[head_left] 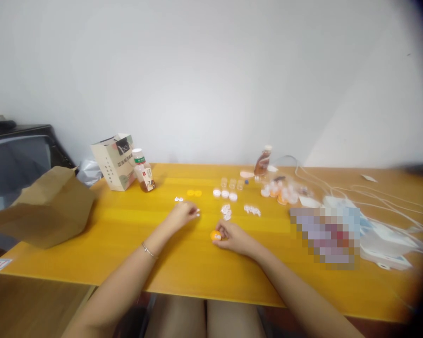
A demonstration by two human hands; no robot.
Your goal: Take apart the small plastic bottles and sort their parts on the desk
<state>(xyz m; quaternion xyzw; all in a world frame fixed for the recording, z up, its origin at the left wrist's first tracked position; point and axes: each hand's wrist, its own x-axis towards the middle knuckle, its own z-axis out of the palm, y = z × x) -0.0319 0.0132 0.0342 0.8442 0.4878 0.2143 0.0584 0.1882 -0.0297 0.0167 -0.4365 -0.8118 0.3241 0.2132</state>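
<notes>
My left hand (184,215) is over the middle of the table with its fingers pinched together. Small white pieces (198,213) show at its fingertips; their exact kind is too blurred to tell. Closer to the front edge, my right hand (232,236) grips a round orange cap (214,234) between thumb and fingers, and something whitish shows in or on it. Two more small white pieces (178,199) lie just beyond my left hand. Past my right hand are a cluster of white pieces (226,210) and a second group of clear or white pieces (252,210).
Behind the hands sit two yellow caps (194,193), three white caps (225,194) and three small clear jars (232,183). A drink bottle (144,172) and paper bag (113,164) stand left, another bottle (262,162) at the back. Cables (380,197) and bagged items (280,191) lie right.
</notes>
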